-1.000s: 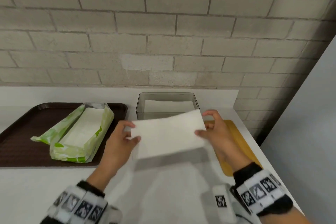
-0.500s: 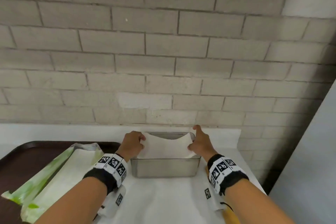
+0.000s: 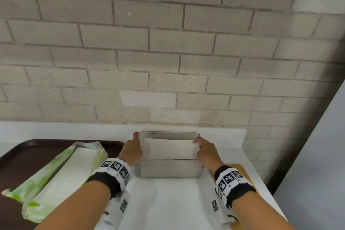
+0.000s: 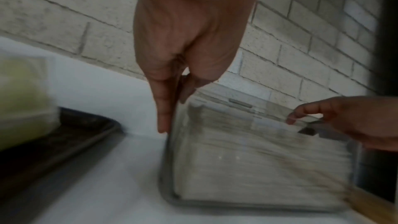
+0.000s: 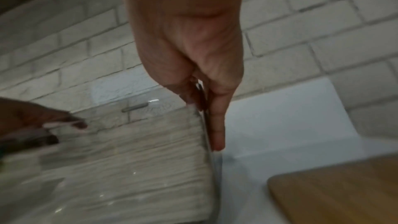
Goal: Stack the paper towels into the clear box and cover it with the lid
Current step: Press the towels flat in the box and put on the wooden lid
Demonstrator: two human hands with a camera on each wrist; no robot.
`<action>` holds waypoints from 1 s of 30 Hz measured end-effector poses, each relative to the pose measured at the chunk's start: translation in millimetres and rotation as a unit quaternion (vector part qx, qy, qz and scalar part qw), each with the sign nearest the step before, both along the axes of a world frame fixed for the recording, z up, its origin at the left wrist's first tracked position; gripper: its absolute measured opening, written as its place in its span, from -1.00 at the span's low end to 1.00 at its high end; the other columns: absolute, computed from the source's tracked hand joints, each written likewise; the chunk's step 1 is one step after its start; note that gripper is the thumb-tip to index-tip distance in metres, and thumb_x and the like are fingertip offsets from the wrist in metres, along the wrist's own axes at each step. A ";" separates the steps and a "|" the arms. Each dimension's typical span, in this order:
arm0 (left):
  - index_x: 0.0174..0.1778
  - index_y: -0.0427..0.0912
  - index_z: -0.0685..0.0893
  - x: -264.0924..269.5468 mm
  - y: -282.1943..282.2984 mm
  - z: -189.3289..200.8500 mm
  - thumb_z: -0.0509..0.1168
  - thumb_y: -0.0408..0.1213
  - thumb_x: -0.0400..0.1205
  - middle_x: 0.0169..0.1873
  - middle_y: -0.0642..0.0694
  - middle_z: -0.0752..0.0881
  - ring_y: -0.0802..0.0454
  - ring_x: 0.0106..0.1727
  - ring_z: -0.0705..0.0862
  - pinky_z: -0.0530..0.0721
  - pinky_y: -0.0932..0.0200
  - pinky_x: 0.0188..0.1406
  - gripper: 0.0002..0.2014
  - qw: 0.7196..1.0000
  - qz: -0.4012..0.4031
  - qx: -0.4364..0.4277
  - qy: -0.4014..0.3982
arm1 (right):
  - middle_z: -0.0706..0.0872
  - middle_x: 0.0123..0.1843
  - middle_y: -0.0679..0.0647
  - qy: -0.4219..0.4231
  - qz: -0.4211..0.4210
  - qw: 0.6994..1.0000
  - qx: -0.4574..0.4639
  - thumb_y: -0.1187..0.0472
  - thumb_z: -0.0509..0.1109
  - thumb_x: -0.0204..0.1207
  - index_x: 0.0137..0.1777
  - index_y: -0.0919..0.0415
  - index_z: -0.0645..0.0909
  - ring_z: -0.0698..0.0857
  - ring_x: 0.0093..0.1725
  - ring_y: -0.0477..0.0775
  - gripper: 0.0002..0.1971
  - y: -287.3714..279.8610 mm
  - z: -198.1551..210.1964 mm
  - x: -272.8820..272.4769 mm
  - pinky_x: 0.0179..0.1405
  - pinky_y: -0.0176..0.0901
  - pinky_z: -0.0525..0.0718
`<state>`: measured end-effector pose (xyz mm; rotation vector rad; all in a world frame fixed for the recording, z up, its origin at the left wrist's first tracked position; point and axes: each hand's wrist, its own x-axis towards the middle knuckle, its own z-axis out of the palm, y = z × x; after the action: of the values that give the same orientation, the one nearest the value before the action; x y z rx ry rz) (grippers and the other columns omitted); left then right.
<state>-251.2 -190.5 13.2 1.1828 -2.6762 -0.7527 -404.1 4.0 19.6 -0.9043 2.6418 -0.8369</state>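
The clear box point(image 3: 169, 171) stands on the white counter near the brick wall, with a stack of white paper towels point(image 3: 169, 148) lying flat inside. My left hand point(image 3: 133, 147) is at its left wall; in the left wrist view the hand point(image 4: 175, 108) straddles that wall point(image 4: 170, 185), index finger outside and thumb inside, pinching it. My right hand point(image 3: 203, 150) pinches the right wall point(image 5: 212, 168) the same way, seen close in the right wrist view point(image 5: 204, 120). The wooden lid point(image 3: 240, 169) lies flat to the right of the box.
A brown tray point(image 3: 22, 155) on the left carries an opened green and white pack of paper towels point(image 3: 61, 170). The brick wall rises just behind the box. A grey panel point(image 3: 317, 155) stands past the counter's right edge.
The sheet I held in the air with both hands has gone down into the box and lies flat. Both hands have shifted from the sheet's edges to the box's side walls.
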 end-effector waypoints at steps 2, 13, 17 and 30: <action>0.66 -0.08 -0.13 16.1 7.0 8.2 0.03 -0.56 0.62 -0.20 -0.19 0.66 -0.04 -0.28 0.63 0.60 0.18 -0.31 -0.27 1.000 -0.007 0.002 0.014 | 0.58 0.08 0.16 -0.022 0.012 1.000 0.003 0.55 0.04 0.46 0.40 0.14 0.46 0.57 -0.02 0.08 -0.45 13.5 7.0 10.5 -0.10 -0.29 0.50; -0.11 0.61 0.60 200.7 129.7 -15.8 0.09 -0.47 0.65 -0.12 -0.15 0.74 -0.17 -0.22 0.76 0.74 -0.11 -0.14 -0.35 0.989 -0.008 0.091 0.113 | 0.55 -0.34 -0.03 -0.046 0.067 0.996 0.023 0.42 0.13 0.58 0.35 -0.09 0.49 0.51 -0.46 -0.15 -0.53 167.6 9.3 159.0 -0.48 -0.44 0.46; -0.20 0.82 0.45 238.9 157.0 -27.6 0.17 -0.45 0.64 -0.28 -0.03 0.76 -0.03 -0.20 0.78 0.75 -0.02 -0.06 -0.24 0.993 -0.002 0.074 0.096 | 0.65 0.17 -0.14 -0.069 0.092 0.993 0.009 0.41 0.20 0.57 0.25 -0.12 0.51 0.60 -0.24 -0.41 -0.58 193.9 -6.1 189.3 -0.05 -0.53 0.52; 0.67 -0.05 0.06 172.5 187.4 -2.5 0.41 0.01 0.53 0.67 0.04 0.08 0.07 0.68 0.05 0.01 0.32 0.55 -0.12 0.940 -0.317 -0.031 -0.120 | -0.11 0.71 0.04 0.057 0.409 0.887 0.208 0.01 0.32 0.58 0.65 0.08 0.08 -0.05 0.68 0.09 -0.29 125.7 0.0 211.9 0.64 0.04 0.09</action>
<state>-78.6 -3.2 10.7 0.3897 -3.2973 -0.6050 -192.2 129.8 19.6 -1.7463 2.0303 -0.0059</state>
